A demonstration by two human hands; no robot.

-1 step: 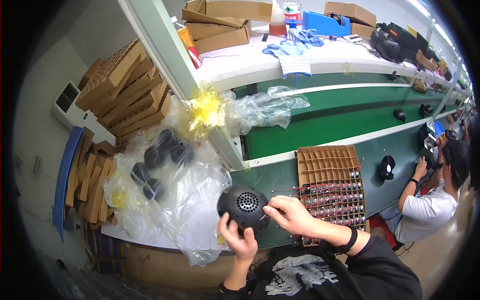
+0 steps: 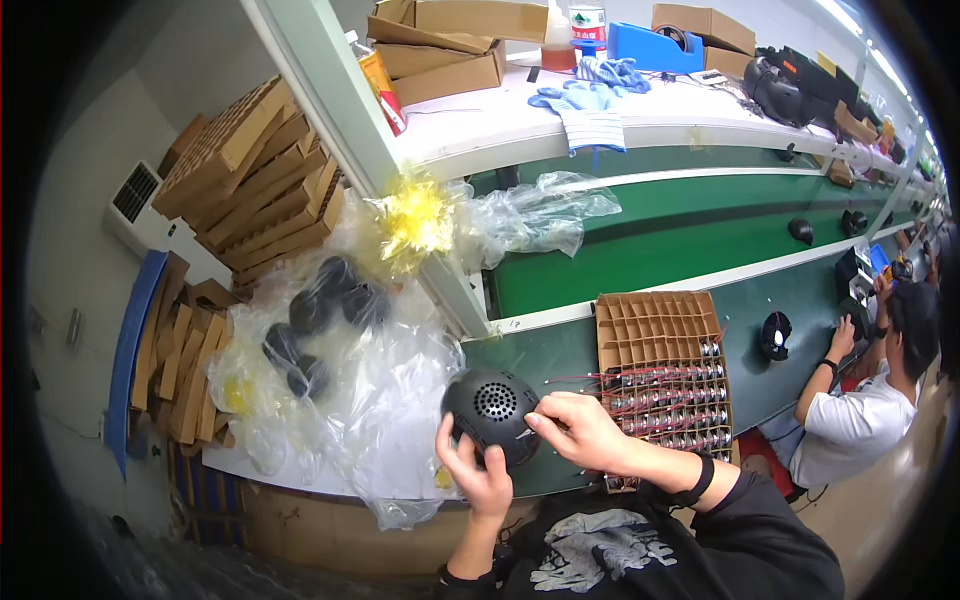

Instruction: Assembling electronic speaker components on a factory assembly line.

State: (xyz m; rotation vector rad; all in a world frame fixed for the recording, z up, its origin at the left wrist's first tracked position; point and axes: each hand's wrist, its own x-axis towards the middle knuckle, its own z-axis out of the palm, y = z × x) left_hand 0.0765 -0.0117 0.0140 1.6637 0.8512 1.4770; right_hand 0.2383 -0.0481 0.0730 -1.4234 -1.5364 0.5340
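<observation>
A black rounded plastic shell (image 2: 497, 402) with a round grille of holes faces up in front of me, above the near edge of the bench. My left hand (image 2: 474, 474) holds its lower left side, thumb and fingers curved against it. At its right side, my right hand (image 2: 572, 428) is closed in a pinch, fingertips against the rim; whatever lies between them is hidden. Just right stands a divided cardboard tray (image 2: 650, 325), its nearer cells filled with small round metal parts (image 2: 672, 400) trailing red wires. More black shells (image 2: 322, 300) lie in clear plastic bags on the left.
Clear plastic bags (image 2: 390, 420) spread over the left bench end, beside a white post (image 2: 345, 110). Behind runs a green conveyor belt (image 2: 650, 225) under a white shelf (image 2: 470, 130). Cardboard dividers (image 2: 250, 170) are stacked at left. A co-worker (image 2: 860, 410) sits at right near another black part (image 2: 774, 337).
The black shell has shifted slightly to the right and tilted a little in my hands. My left fingers have moved up along its side; my right hand has barely moved.
</observation>
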